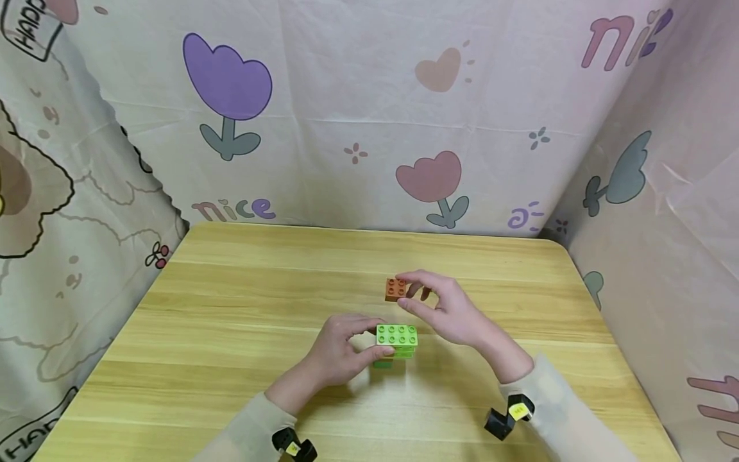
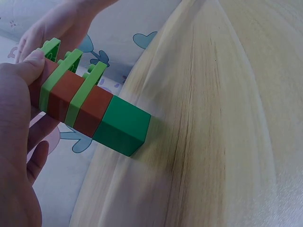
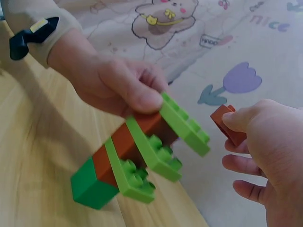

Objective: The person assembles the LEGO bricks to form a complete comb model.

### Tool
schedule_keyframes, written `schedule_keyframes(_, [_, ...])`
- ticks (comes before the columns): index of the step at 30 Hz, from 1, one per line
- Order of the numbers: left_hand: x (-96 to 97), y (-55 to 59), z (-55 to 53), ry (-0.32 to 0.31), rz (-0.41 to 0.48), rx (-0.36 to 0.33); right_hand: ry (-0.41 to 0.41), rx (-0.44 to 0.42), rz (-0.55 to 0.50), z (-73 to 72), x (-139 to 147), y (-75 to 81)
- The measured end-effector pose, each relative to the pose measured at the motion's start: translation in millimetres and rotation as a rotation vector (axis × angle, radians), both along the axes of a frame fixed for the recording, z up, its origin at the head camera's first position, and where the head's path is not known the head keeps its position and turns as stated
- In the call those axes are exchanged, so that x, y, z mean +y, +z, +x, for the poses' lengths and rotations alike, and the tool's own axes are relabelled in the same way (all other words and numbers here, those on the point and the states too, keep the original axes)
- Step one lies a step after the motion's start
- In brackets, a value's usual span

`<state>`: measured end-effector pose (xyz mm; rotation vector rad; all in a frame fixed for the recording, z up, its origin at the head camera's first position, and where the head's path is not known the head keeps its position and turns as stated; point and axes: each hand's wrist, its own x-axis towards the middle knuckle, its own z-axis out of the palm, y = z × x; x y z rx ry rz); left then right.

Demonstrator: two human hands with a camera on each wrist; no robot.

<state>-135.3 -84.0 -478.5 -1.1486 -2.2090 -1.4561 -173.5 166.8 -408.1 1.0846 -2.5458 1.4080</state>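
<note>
Left hand: the stack [image 1: 396, 335] is gripped near its top by the left hand [image 1: 340, 351], thumb laid on the near side, fingers set behind.
Stack: held roughly upright above the table [image 1: 260, 289]; brown pieces [image 2: 66, 92] and light green plates [image 3: 182, 125] are layered by turns on a dark green block [image 3: 92, 187] (whether the wood is touched by that foot cannot be told).
Stack trouble: a joint could be popped apart, it is judged, if the upper layers were twisted while the foot was left unheld; tilting could be caused by a press on the overhanging plate ends.
Left arm: slanted in from the lower left, its hand bent round the stack.
Loose brown block [image 1: 395, 289]: pinched between thumb and fingertip by the right hand [image 1: 447, 312], beyond the stack and apart from it, studs upward.
Block trouble: a slip or turn seems possible, since only one end appears to be caught.
Right arm: stretched farther forward than the left, angled in from the lower right, the spare fingers loosely bent.
Flowered cloth [image 1: 323, 83]: hung behind the table.
</note>
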Motion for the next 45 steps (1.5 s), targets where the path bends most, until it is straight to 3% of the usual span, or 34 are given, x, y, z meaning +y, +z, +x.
schedule_keyframes(7, [-0.4,-0.5,-0.9,-0.001,-0.005,0.033,0.048,0.059,0.008,15.3,-3.5,3.8])
schedule_keyframes(23, [-2.2,-1.6,1.1,0.006,-0.012,0.015,0.144,0.089,-0.011,35.5,-3.4,-13.5])
schedule_keyframes(45, [-1.2,-0.2,0.1,-0.006,0.002,0.024,0.174,0.176,-0.004,36.3,-2.8,-15.2])
